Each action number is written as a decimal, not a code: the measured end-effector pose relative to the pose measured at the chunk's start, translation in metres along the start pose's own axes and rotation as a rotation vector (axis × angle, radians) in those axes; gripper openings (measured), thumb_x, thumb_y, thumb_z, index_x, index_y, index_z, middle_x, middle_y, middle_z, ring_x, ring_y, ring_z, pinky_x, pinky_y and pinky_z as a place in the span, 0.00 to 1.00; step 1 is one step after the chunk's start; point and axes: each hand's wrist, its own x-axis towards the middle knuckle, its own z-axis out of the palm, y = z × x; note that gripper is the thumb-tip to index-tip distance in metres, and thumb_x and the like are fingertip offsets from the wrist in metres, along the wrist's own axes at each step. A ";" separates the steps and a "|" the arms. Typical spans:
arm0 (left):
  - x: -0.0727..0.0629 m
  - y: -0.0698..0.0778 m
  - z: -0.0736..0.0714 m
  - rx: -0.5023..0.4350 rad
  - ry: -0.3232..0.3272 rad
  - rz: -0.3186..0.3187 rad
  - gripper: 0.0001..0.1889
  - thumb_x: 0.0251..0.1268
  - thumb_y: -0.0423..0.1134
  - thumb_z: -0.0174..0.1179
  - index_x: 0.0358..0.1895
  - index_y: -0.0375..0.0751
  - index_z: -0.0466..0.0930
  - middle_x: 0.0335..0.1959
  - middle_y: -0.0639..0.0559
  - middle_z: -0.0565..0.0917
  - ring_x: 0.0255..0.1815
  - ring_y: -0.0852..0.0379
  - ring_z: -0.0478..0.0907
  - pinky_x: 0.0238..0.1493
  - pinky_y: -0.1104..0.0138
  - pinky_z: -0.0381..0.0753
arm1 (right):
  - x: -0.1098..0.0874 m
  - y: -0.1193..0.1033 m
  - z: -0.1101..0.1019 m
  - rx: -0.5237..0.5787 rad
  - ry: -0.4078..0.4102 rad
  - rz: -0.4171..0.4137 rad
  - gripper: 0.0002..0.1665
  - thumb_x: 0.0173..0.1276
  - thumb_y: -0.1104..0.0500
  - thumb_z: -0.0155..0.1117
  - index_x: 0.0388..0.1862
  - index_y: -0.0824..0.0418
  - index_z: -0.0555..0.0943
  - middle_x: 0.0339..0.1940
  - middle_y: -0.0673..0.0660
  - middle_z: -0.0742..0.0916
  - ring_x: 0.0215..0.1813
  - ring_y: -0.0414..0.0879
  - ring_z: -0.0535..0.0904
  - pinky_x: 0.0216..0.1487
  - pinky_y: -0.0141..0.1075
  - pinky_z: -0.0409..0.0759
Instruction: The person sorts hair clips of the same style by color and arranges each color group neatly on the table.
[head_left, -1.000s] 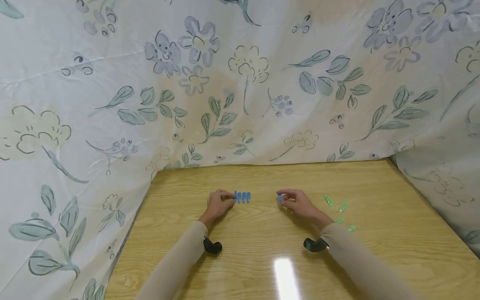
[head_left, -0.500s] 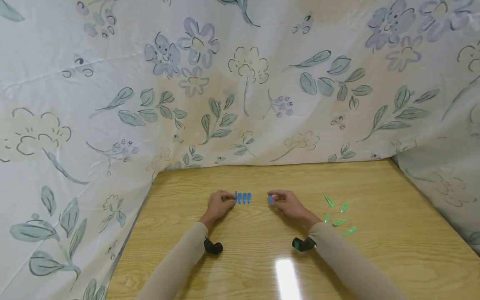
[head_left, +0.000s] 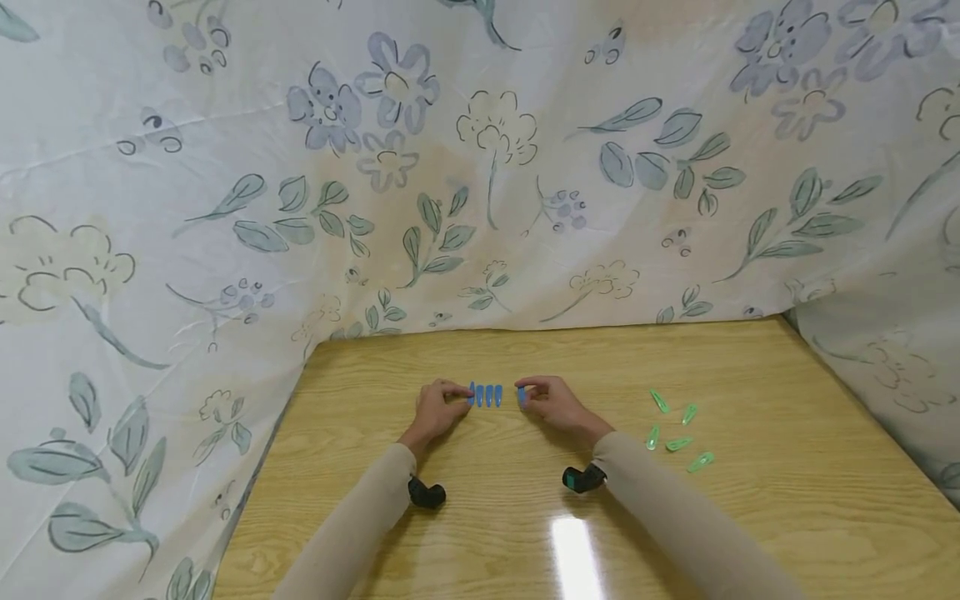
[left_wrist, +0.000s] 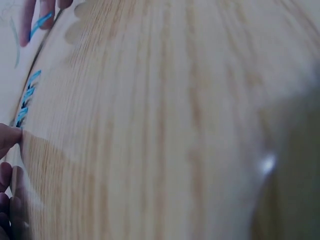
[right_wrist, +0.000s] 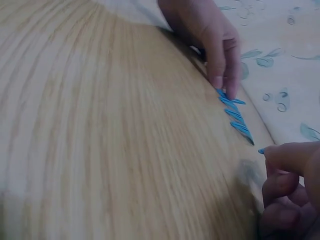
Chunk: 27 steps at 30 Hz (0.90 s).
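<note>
Several blue snap hair clips (head_left: 489,396) lie upright side by side in a short row on the wooden table. At the row's left end, my left hand (head_left: 441,407) pinches the leftmost clip (head_left: 471,394) between thumb and fingers. Just right of the row, my right hand (head_left: 553,402) pinches another blue hair clip (head_left: 521,396), with a small gap between it and the row. In the right wrist view this held clip (right_wrist: 261,151) shows only its tip at the right hand's fingertips. The left wrist view catches the row (left_wrist: 28,100) at its left edge.
Several green snap hair clips (head_left: 678,444) lie scattered on the table (head_left: 487,517) to the right of my right hand. A flowered cloth (head_left: 480,208) hangs along the table's back and sides. Each wrist carries a black camera (head_left: 427,493).
My right hand has moved left with its blue hair clip, closer to the row. The green clips its arm partly covered now show fully. My left hand has stayed put.
</note>
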 end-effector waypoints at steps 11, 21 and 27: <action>0.001 0.000 0.001 -0.005 0.001 -0.012 0.07 0.62 0.37 0.70 0.42 0.47 0.92 0.53 0.44 0.82 0.65 0.40 0.69 0.72 0.42 0.56 | 0.017 -0.012 0.013 -0.192 -0.008 0.039 0.21 0.67 0.73 0.61 0.59 0.71 0.81 0.36 0.61 0.87 0.37 0.44 0.78 0.37 0.32 0.74; -0.002 0.001 -0.001 -0.028 -0.008 -0.034 0.07 0.62 0.37 0.70 0.42 0.47 0.92 0.53 0.44 0.82 0.68 0.39 0.66 0.74 0.41 0.54 | 0.016 -0.008 0.026 -0.373 0.080 0.035 0.19 0.67 0.69 0.67 0.56 0.62 0.84 0.33 0.51 0.85 0.37 0.42 0.77 0.43 0.38 0.75; -0.002 0.002 -0.001 -0.035 -0.004 -0.013 0.07 0.62 0.37 0.70 0.42 0.47 0.92 0.52 0.44 0.82 0.66 0.39 0.68 0.71 0.41 0.56 | 0.019 -0.008 0.027 -0.369 0.097 0.033 0.18 0.66 0.68 0.68 0.55 0.62 0.85 0.33 0.52 0.85 0.39 0.43 0.78 0.45 0.39 0.75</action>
